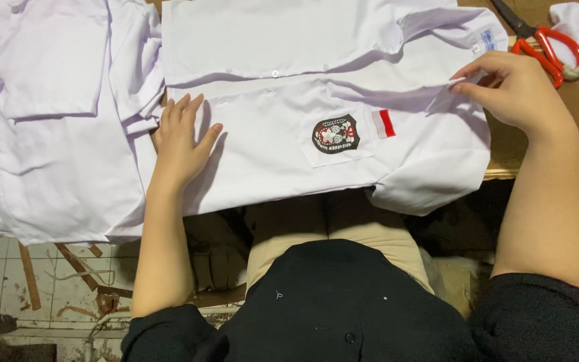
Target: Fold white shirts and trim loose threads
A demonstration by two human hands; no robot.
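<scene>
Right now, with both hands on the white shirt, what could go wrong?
The shirt overhangs the table edge toward the lap, so it may slide off. The right hand only pinches the collar area, and fabric could slip free. The red-handled scissors lie close by and might snag cloth.

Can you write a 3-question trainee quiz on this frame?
1. True or false: the left hand lies flat, fingers spread, on the white shirt.
2. What does the right hand do? A) holds the scissors B) pinches a fold of the shirt near the collar C) rests on the lap
3. Fill in: the red-handled scissors lie on the brown table, beyond the ____ hand.

Key:
1. True.
2. B. The fingertips pinch the cloth; the scissors lie untouched.
3. Right.
</scene>
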